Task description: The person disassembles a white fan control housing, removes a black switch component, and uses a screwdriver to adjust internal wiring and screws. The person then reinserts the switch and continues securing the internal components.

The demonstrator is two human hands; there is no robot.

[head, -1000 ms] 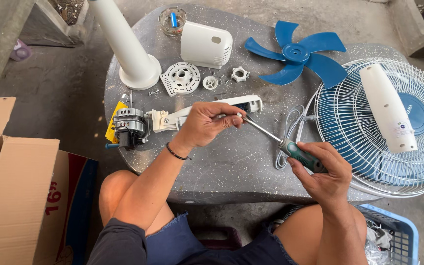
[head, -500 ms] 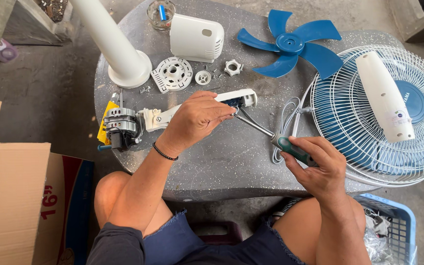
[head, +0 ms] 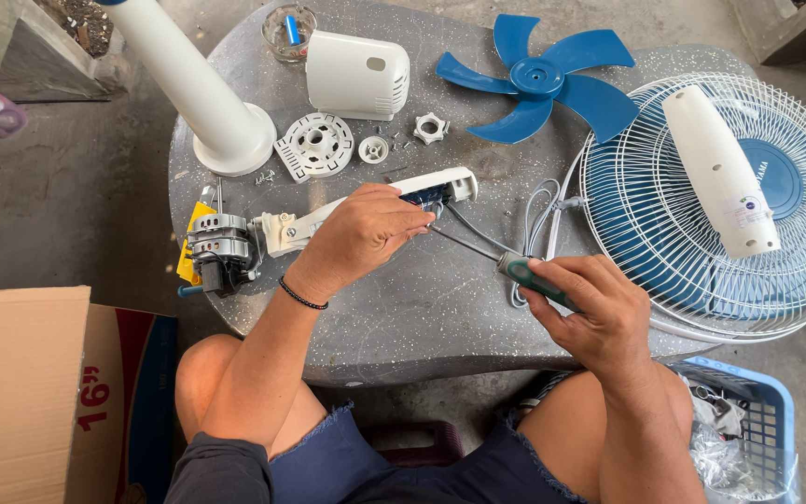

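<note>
My left hand [head: 366, 233] rests on a long white fan neck piece [head: 454, 183] lying across the round grey stone table [head: 403, 317], pinching near its dark inner end. My right hand [head: 594, 313] grips a green-handled screwdriver [head: 524, 273] whose shaft points up-left to that spot under my left fingers. A fan motor [head: 219, 250] with copper windings is attached at the piece's left end, over a yellow part.
On the table lie a white stand column [head: 200, 93], white motor cover [head: 358, 75], round white disc [head: 316, 145], small white nuts, blue fan blade [head: 538, 79], and wire grille [head: 701, 201] with a white housing. Cardboard box [head: 20, 392] at left, blue basket [head: 748, 420] at right.
My left hand has slid right along the white piece toward its dark end, and the screwdriver tip has followed there. The camera view has moved closer.
</note>
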